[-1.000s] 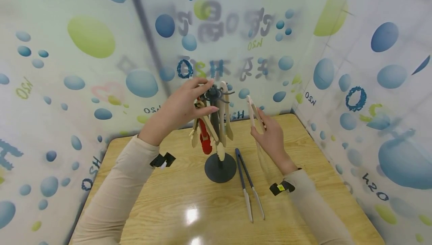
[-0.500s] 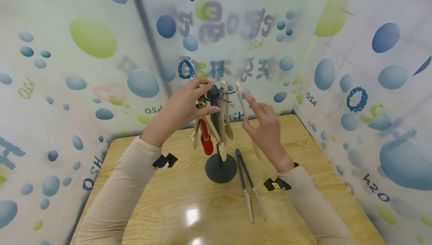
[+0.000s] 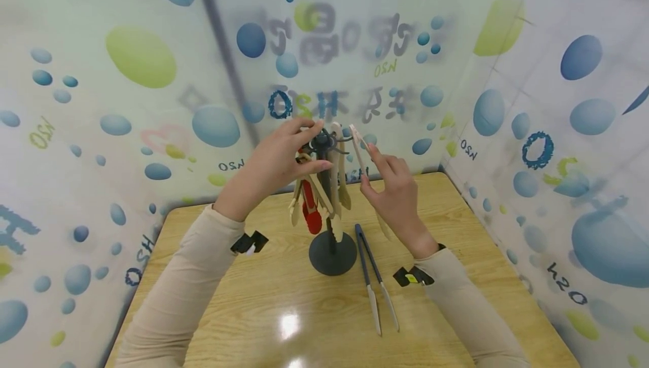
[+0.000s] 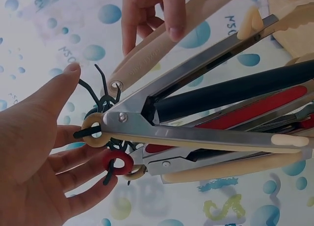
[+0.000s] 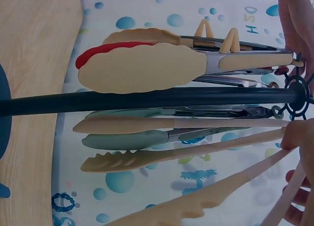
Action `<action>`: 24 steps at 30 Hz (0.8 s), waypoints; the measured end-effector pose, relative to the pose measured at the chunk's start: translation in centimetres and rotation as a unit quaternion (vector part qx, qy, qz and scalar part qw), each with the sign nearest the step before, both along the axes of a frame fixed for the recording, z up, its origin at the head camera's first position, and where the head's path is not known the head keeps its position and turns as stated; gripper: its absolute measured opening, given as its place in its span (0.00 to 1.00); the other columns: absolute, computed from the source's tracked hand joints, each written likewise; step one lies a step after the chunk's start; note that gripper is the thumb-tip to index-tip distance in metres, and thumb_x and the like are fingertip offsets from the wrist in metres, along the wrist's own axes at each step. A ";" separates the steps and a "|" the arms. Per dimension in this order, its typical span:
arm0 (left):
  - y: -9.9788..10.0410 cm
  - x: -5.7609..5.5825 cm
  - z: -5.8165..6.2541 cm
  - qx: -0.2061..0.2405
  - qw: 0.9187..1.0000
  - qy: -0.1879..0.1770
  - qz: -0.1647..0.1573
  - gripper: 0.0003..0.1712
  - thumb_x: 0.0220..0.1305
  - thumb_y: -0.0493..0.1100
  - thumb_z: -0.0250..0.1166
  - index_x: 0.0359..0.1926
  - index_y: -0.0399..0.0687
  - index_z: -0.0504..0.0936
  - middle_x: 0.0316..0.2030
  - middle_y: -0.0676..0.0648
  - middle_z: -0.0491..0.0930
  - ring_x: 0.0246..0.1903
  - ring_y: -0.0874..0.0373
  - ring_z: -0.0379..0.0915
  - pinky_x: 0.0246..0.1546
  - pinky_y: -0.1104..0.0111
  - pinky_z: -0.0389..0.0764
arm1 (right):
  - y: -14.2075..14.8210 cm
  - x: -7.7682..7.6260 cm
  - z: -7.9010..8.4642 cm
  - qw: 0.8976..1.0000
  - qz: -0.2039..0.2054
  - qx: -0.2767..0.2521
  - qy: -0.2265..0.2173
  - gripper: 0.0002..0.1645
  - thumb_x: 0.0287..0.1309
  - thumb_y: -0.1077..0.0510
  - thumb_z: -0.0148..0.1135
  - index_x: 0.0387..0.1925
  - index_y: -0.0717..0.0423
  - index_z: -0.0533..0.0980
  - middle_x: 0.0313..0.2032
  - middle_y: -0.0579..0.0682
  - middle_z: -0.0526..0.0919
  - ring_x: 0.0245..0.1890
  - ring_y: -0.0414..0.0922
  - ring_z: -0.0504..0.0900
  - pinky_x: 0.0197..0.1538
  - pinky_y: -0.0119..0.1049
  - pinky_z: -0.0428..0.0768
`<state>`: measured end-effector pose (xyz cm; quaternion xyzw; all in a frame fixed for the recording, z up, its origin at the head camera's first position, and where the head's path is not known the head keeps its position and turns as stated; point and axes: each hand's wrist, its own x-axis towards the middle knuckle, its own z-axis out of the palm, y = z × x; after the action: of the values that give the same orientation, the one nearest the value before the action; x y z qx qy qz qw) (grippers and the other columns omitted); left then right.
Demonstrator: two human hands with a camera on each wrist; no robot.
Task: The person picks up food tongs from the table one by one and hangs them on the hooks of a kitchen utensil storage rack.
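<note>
A dark rack (image 3: 324, 252) with a round base and hooks at its top stands on the table, with several kitchen tongs hanging from it, among them red tongs (image 3: 311, 207) and beige ones. My left hand (image 3: 276, 154) is around the rack's top, thumb and fingers spread and loosely bent beside the hooks (image 4: 100, 83). Between thumb and fingers my right hand (image 3: 396, 196) pinches pale beige tongs (image 4: 147, 59) near their top. In the left wrist view, the eyelet of these tongs is right at a hook's tip. Their scalloped ends (image 5: 191, 204) hang down in the right wrist view.
Long navy-handled tongs (image 3: 372, 280) lie on the wooden table (image 3: 243, 295), right of the rack's base. Patterned walls (image 3: 532, 103) stand close behind the table and along its right side.
My right hand has moved left with the beige tongs, bringing their top up to the rack's hooks. The left hand stays at the rack's top.
</note>
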<state>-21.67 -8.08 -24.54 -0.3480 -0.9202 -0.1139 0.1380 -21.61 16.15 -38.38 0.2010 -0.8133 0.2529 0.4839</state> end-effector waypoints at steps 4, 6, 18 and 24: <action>-0.1 0.0 0.0 0.001 1.000 0.001 -0.001 0.46 0.63 0.63 0.64 0.75 0.48 0.61 0.69 0.41 0.66 0.56 0.47 0.74 0.52 0.55 0.80 | -0.3 -0.2 0.0 1.000 -0.001 0.000 0.000 0.40 0.55 0.59 0.69 0.70 0.49 0.68 0.45 0.57 0.83 0.38 0.55 0.79 0.31 0.47 0.77; -0.2 0.0 0.0 0.001 1.000 0.004 -0.003 0.46 0.63 0.63 0.64 0.75 0.48 0.61 0.69 0.41 0.66 0.56 0.46 0.74 0.52 0.55 0.80 | -0.4 -0.2 -0.1 1.000 0.001 -0.002 0.001 0.41 0.54 0.59 0.70 0.70 0.48 0.68 0.45 0.57 0.83 0.39 0.55 0.79 0.31 0.47 0.77; -0.3 -0.1 -0.3 0.005 0.999 0.042 -0.013 0.44 0.62 0.59 0.68 0.73 0.46 0.65 0.65 0.40 0.69 0.54 0.47 0.75 0.50 0.57 0.80 | -1.1 -0.8 -0.2 1.000 0.008 -0.007 -0.005 0.42 0.54 0.60 0.70 0.71 0.47 0.68 0.45 0.58 0.83 0.39 0.55 0.79 0.31 0.47 0.77; -0.3 -0.1 -0.4 0.007 0.999 0.050 -0.012 0.44 0.62 0.58 0.68 0.73 0.46 0.65 0.64 0.40 0.70 0.54 0.47 0.75 0.50 0.57 0.81 | -1.5 -1.1 -0.6 1.000 0.007 -0.002 -0.016 0.41 0.55 0.59 0.70 0.71 0.49 0.67 0.46 0.58 0.83 0.40 0.56 0.80 0.35 0.49 0.80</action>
<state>-21.76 -8.39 -24.96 -0.3633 -0.9072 -0.1046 0.1845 -22.70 14.68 -38.93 0.2015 -0.8191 0.2606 0.4696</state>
